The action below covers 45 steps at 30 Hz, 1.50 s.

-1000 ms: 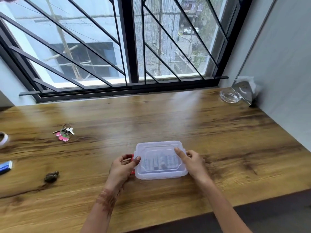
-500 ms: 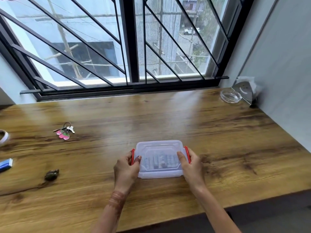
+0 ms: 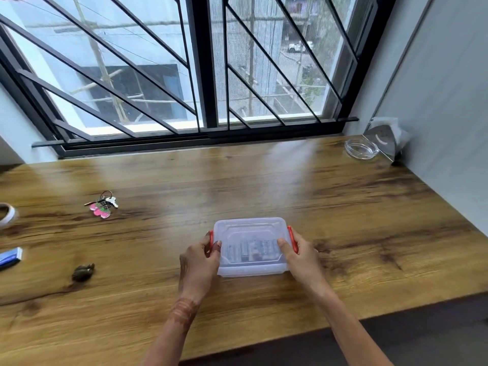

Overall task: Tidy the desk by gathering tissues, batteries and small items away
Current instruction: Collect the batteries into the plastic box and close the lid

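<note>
A clear plastic box point(image 3: 250, 233) with a lid and red side clips sits on the wooden desk point(image 3: 264, 180), near the front middle. Batteries show dimly through its lid. My left hand point(image 3: 200, 262) grips the box's left end, thumb on the lid by the red clip. My right hand point(image 3: 301, 257) grips the right end, thumb on the lid beside the other red clip. A bunch of keys point(image 3: 103, 204) with pink tags lies at the left.
A tape roll point(image 3: 6, 215) and a blue item point(image 3: 10, 256) lie at the left edge, with a small dark object point(image 3: 83, 272) nearer. A glass ashtray point(image 3: 361, 150) and a metal holder point(image 3: 383, 143) with tissue stand at the back right corner by the wall.
Both red clips now stand folded up against the box ends under my fingers. The box has shifted slightly on the desk.
</note>
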{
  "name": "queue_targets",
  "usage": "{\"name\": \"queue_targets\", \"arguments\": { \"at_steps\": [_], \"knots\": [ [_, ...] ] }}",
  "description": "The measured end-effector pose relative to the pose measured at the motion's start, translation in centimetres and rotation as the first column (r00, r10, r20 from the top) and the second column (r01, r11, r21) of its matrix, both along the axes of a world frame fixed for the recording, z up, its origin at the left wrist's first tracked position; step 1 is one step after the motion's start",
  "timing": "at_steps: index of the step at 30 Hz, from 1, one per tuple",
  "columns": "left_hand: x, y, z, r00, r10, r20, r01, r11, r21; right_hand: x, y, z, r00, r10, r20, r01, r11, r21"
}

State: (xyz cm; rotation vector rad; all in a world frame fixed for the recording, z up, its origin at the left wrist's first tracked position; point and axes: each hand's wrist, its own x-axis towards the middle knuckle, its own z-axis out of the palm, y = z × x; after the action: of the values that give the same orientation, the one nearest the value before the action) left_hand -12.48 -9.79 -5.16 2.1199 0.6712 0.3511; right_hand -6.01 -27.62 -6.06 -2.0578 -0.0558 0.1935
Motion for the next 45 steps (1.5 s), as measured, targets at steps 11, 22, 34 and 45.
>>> {"name": "queue_targets", "arguments": {
  "at_steps": [11, 22, 34, 45],
  "knots": [
    [1.1, -0.9, 1.2, 0.999, 0.030, -0.038, -0.037, 0.974, -0.224, 0.7, -1.9, 1.3, 0.984, -0.035, -0.172, 0.069, 0.979, 0.194],
    [11.8, -8.0, 4.7, 0.961, -0.264, 0.079, 0.275, 0.900, -0.339, 5.7, -9.8, 3.4, 0.883, -0.281, -0.377, 0.439, 0.780, 0.445],
    [24.4, -21.3, 4.4, 0.910, -0.401, 0.104, 0.410, 0.832, -0.374, 16.3, -22.3, 3.9, 0.622, -0.693, -0.363, 0.752, 0.402, 0.522],
    [28.0, -24.5, 2.4, 0.928, -0.371, 0.035, 0.348, 0.827, -0.442, 21.5, -25.3, 1.8, 0.546, -0.699, -0.462, 0.794, 0.257, 0.551]
  ]
}}
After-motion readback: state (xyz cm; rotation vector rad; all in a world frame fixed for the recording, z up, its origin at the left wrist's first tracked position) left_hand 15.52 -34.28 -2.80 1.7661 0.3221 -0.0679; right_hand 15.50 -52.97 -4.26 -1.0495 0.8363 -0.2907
